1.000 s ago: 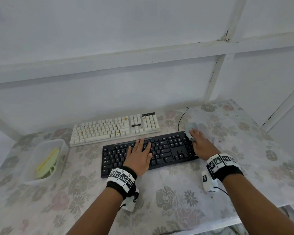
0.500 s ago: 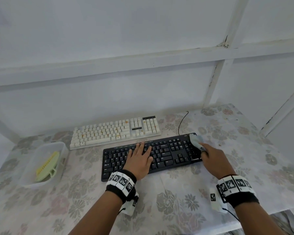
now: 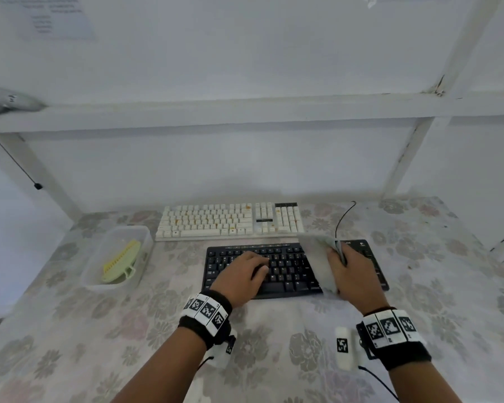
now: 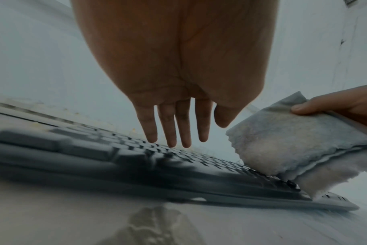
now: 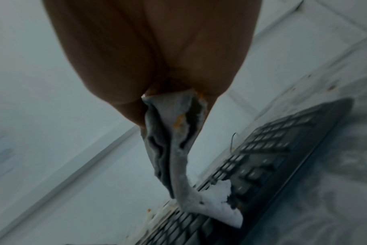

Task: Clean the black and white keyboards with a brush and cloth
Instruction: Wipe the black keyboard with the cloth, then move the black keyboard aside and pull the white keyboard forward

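So the flowery table point(image 3: 274, 344) has the black keyboard point(image 3: 291, 274) sitting nearest the person, with the white keyboard point(image 3: 230, 221) right behind it, orange-ish specks visible on its keys. The left hand point(image 3: 242, 274) rests flat on the black one's keys, fingers straight and gripping nothing, which looks like it's just steadying the board. I'd keep that pressure on so it doesn't skate while wiping. The right hand point(image 3: 352, 274) pinches the folded grey cloth point(image 3: 320, 263) between thumb and fingers, hanging edge-down across the keys near the number pad. If it were me I'd lay the cloth flat and drag it along the rows instead of dabbing with the corner, and turn the soiled fold inward, since there's orange gunk on it. The yellow-green brush point(image 3: 121, 261) sits in the clear tub point(image 3: 146, 237) off to the left, untouched. Compared with a second ago, the cloth was bunched at the board's far right corner; now it's lifted, unfolded longer, and shifted left over the keys.
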